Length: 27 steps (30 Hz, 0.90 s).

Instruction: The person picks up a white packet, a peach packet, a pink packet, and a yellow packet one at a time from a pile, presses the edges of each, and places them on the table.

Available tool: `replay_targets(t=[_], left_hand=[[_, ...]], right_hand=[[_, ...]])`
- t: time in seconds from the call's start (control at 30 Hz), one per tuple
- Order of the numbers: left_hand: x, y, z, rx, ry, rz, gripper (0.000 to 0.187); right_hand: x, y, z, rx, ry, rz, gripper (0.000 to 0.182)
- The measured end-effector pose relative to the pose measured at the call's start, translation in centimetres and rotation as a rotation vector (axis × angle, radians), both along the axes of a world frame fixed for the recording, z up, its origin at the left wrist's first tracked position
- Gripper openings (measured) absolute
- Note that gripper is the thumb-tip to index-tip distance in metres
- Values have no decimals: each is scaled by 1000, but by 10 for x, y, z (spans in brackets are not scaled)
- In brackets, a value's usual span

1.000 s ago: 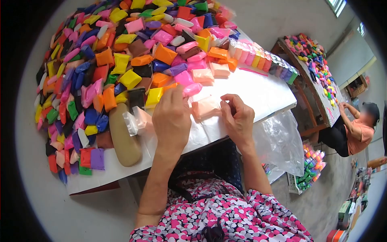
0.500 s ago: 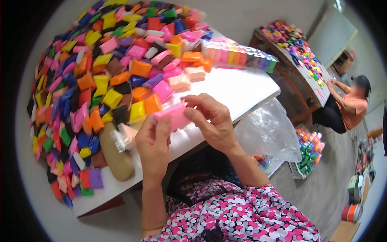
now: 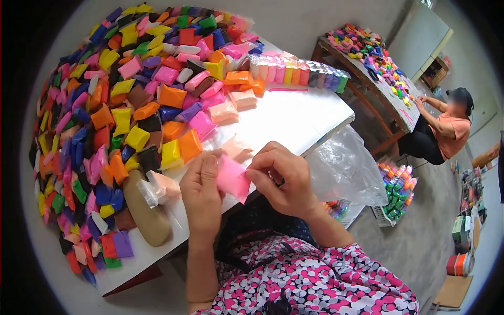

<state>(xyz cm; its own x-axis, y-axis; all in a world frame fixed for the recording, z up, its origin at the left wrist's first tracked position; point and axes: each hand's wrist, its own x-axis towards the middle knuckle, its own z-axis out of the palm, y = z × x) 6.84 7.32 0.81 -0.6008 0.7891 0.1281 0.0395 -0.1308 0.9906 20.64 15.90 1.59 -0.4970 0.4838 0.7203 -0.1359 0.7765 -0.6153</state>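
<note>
A pink soft packet (image 3: pixel 233 179) is held in the air over the table's front edge, tilted with one corner pointing down. My left hand (image 3: pixel 203 191) is closed on its left side between thumb and fingers. Thumb and fingertips of my right hand (image 3: pixel 283 181) pinch its right edge. Just behind it lies a peach packet (image 3: pixel 237 148) on the white table (image 3: pixel 310 113). To the left of my left hand are a peach packet in clear wrap (image 3: pixel 164 188) and a long tan rounded object (image 3: pixel 146 210).
A large heap of coloured packets (image 3: pixel 137 137) covers the table's left side. At the back lie a wrapped row of packets (image 3: pixel 299 72) and a pink strip (image 3: pixel 287 90). A clear plastic bag (image 3: pixel 346 170) hangs at the right edge. A co-worker (image 3: pixel 443 126) sits at another table (image 3: pixel 391 107).
The pink packet has turned from nearly level to tilted, its corner now downward. My right hand has shifted slightly down and grips its edge. A peach packet shows behind it.
</note>
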Motion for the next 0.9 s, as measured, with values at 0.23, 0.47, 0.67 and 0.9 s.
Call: replay_targets(t=[0.23, 0.47, 0.67, 0.9], left_hand=[[11, -22, -5, 135, 737, 49, 12], [10, -23, -18, 106, 598, 27, 10], [-1, -26, -28, 55, 486, -14, 10], [-1, -20, -35, 175, 827, 112, 14]], right_hand=[[-15, -2, -16, 133, 116, -231, 13], [-20, -13, -22, 137, 68, -232, 14], [-19, -9, -25, 107, -41, -154, 15], [-19, -4, -43, 242, -28, -192, 16]])
